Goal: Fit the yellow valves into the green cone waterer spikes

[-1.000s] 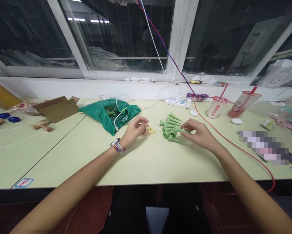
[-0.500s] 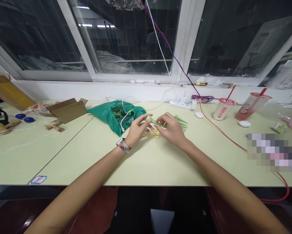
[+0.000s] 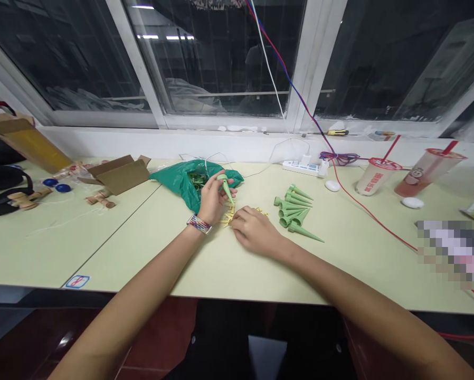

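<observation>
My left hand is raised above the table, shut on a green plastic cone-shaped spike with its tip pointing down. Below it lies a small scatter of yellow pieces. My right hand rests on the table at the edge of those pieces, its fingers curled and touching them. Whether it holds one is hidden. To its right lies a heap of several green plastic spikes, with neither hand touching it. A colourful woven band circles my left wrist.
A green plastic bag with green items inside lies just behind my left hand. An open cardboard box and wooden pieces stand to the left. A power strip, a red cable and plastic drink cups lie to the right.
The green spike, earlier between both hands, is now in my left hand alone. My right hand has moved down onto the yellow pieces. The view has shifted slightly.
</observation>
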Available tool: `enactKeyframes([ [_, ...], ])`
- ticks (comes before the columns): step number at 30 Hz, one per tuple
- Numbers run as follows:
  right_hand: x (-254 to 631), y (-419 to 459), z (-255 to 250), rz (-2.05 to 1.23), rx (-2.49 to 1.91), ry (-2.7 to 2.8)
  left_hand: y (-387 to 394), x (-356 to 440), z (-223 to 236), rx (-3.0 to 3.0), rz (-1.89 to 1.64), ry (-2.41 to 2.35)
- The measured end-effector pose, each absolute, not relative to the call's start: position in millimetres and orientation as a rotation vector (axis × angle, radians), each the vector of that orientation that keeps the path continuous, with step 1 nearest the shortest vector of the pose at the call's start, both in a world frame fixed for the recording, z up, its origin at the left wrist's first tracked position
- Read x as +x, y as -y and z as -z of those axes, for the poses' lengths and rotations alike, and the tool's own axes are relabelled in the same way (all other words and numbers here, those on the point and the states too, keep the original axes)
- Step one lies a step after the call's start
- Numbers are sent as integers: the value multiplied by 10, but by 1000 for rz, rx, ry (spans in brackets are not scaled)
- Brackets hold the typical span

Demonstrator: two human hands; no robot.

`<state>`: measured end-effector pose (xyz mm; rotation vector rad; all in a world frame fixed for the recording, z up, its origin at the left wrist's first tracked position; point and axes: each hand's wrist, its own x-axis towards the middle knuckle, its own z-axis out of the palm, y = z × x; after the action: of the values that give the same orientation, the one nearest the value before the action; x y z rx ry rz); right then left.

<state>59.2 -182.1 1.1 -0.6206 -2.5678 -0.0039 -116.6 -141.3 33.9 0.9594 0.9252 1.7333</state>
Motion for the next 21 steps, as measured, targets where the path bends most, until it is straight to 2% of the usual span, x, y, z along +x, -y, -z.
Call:
enactKeyframes([
  [10, 555, 1869, 51, 10, -470, 2622, 1330, -1143, -380, 997, -1525, -780],
  [21, 630, 2000, 58, -77, -434, 2654, 1095, -1030, -339, 1094, -1428, -873],
])
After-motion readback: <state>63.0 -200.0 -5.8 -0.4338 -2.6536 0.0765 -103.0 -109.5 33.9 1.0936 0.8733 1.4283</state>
